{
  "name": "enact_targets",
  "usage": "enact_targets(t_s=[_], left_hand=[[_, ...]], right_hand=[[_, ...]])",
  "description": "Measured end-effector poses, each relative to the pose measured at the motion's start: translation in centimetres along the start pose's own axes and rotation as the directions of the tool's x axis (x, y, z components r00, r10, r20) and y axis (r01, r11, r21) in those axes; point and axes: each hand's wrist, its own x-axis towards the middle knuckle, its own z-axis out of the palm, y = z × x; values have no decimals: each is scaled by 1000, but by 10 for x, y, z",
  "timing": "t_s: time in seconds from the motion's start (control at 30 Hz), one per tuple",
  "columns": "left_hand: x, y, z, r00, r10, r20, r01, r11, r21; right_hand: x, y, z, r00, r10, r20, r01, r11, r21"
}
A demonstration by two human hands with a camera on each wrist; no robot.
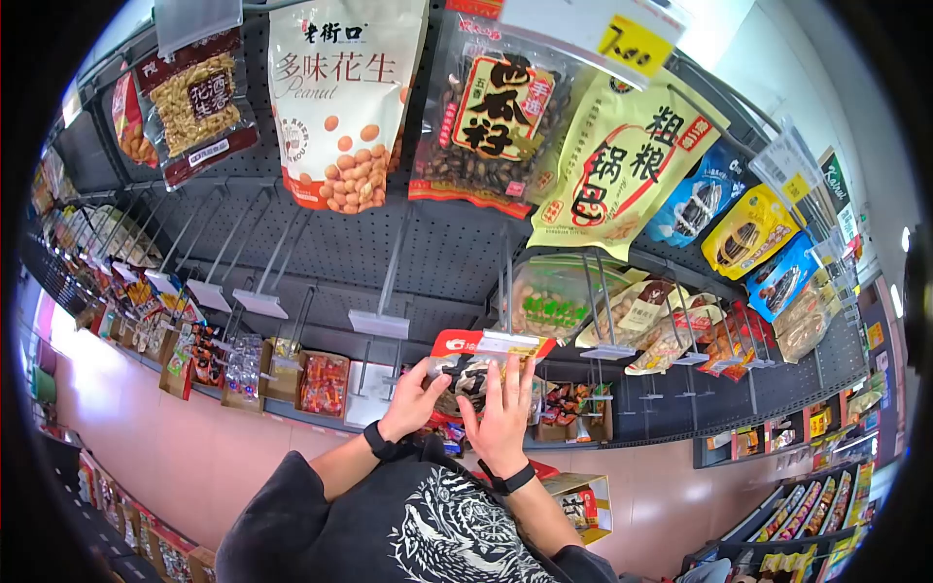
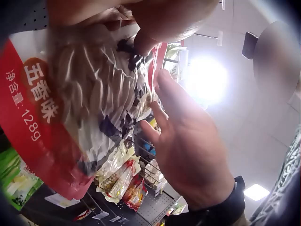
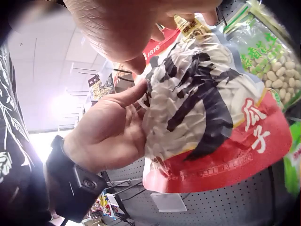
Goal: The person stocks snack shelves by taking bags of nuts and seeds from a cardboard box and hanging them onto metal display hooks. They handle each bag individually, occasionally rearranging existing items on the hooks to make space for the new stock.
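A red and white snack bag [image 1: 461, 380] is between both hands at the middle of the head view. The left hand [image 1: 410, 399] grips its left side, thumb on the near face. Across its right part lie the right hand's [image 1: 501, 416] fingers, mostly straight and touching it. Printed characters and a red lower band show on the bag [image 2: 89, 99] in the left wrist view, with the right hand [image 2: 188, 146] beside its edge. The right wrist view shows the bag's [image 3: 188, 117] dark brush lettering and the left hand [image 3: 110, 134] at its side.
A grey pegboard shelf [image 1: 340, 238] with metal hooks stands ahead. Above hang a peanut bag [image 1: 340, 107], a melon seed bag [image 1: 491, 117] and a green bag [image 1: 627, 160]. Boxes of small packets [image 1: 324, 384] line its lower edge. A yellow-edged carton [image 1: 595, 505] is below right.
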Motion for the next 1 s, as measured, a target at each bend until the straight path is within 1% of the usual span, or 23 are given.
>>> enact_targets(t_s=[0.03, 0.07, 0.13, 0.2, 0.3, 0.37, 0.43, 0.6, 0.67, 0.7, 0.77, 0.9, 0.97, 1.0], left_hand=[[3, 4, -3, 1000, -4, 8, 4, 999, 32], [6, 7, -4, 1000, -13, 4, 12, 998, 63], [13, 9, -7, 1000, -12, 27, 10, 999, 44], [19, 9, -7, 999, -8, 51, 6, 1000, 26], [21, 5, -8, 999, 10, 37, -10, 1000, -11], [21, 3, -11, 997, -67, 50, 69, 996, -52], [19, 5, -12, 997, -61, 55, 63, 997, -35], [24, 7, -14, 994, -82, 78, 84, 996, -21], [26, 8, -14, 996, -43, 84, 41, 999, 18], [25, 7, -14, 995, -45, 90, 43, 999, 17], [24, 4, -15, 996, -16, 82, 14, 1000, 25], [22, 0, -17, 995, -21, 93, 21, 1000, 2], [23, 6, -16, 998, -19, 68, 21, 999, -31], [25, -1, -16, 998, -17, 59, 18, 999, -27]], right_hand=[[4, 0, 3, 1000, 0, -4, 0, 1000, -6], [6, 0, 7, 999, -16, -46, 14, 999, -33], [11, 0, 14, 995, -22, -100, 15, 998, -65], [18, -3, 14, 996, 7, -94, -15, 995, -94], [24, -8, 15, 996, 30, -87, -43, 987, -154], [25, -10, 15, 996, 25, -90, -41, 981, -188], [26, -13, 15, 995, 16, -97, -37, 975, -220], [27, -14, 19, 991, 44, -124, -70, 975, -210], [28, -14, 18, 989, 51, -138, -81, 972, -219], [28, -14, 18, 989, 56, -139, -86, 971, -222], [28, -15, 17, 992, 38, -117, -67, 966, -248], [24, -19, 19, 991, 52, -122, -81, 966, -247], [28, -21, 18, 995, 65, -72, -79, 972, -222], [31, -22, 15, 997, 38, -66, -51, 977, -209]])
